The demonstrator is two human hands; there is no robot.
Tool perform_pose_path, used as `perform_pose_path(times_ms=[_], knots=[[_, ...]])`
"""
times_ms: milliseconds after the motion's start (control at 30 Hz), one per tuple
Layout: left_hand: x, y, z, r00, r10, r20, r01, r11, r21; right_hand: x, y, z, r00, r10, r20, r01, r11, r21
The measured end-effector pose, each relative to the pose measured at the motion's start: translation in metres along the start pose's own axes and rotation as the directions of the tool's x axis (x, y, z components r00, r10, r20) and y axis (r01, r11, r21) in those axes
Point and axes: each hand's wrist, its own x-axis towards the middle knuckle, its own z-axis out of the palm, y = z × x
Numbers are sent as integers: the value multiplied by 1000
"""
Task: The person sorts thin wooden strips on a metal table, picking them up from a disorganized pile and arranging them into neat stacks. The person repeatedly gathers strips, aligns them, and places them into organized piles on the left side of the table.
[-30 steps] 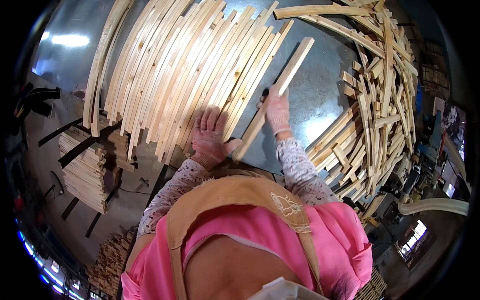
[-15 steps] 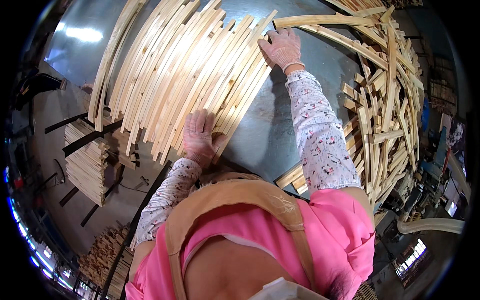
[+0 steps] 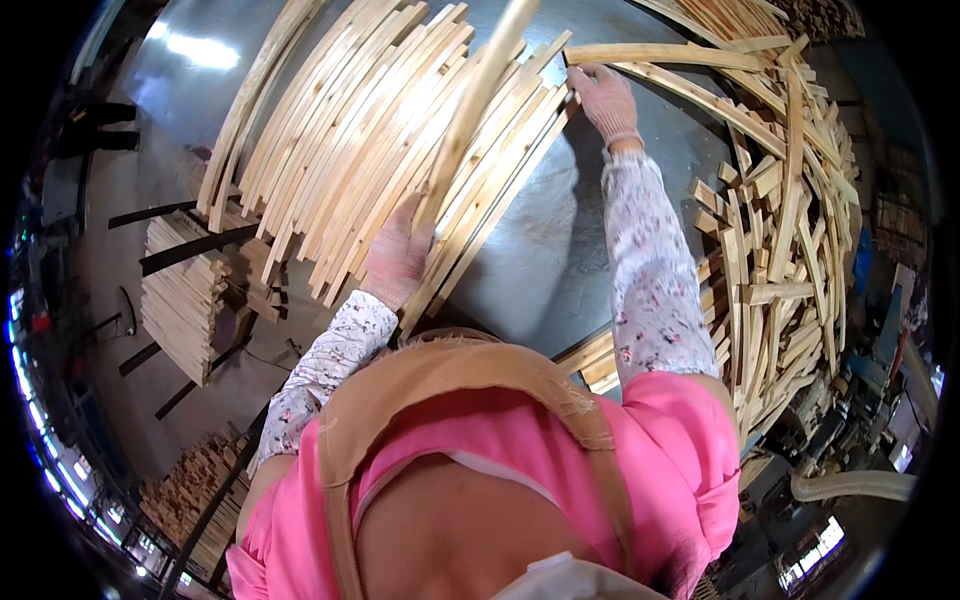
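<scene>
My gloved left hand point(image 3: 398, 258) is closed round the near end of a wooden strip point(image 3: 478, 100). That strip slants up over a row of similar pale strips point(image 3: 340, 150) on a grey metal tabletop point(image 3: 525, 265), its far end raised. My gloved right hand point(image 3: 606, 104) rests at the far end of the row's right edge, fingers apart, touching the outer strips. A narrow dark gap runs beside the outermost strip. Just beyond my right fingers lies the end of a longer bent strip point(image 3: 650, 55).
A tangled heap of wooden pieces point(image 3: 780, 220) fills the right side. Two separate strips point(image 3: 250, 95) lie left of the row. Lower left, a stack of strips point(image 3: 180, 310) sits on dark bars. A ribbed hose point(image 3: 850, 486) runs at the lower right.
My left hand has gone from lying flat on the row to gripping one strip, now raised above the others. My right hand has shifted slightly right, off the strips' faces toward their edge.
</scene>
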Motion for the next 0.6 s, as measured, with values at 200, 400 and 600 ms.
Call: perform_pose_path(times_ms=[200, 400, 600], knots=[[-11, -20, -4, 965, -255, -55, 196, 848, -492, -159, -119, 72, 994, 48, -96, 53, 558, 828], [0, 38, -22, 994, -100, -49, 81, 950, -303, -137, -158, 43, 967, 86, 239, -250, 158, 955], [46, 73, -73, 951, 298, 79, -308, 937, 167, -109, -208, 29, 911, -110, 397, -212, 701, 681]])
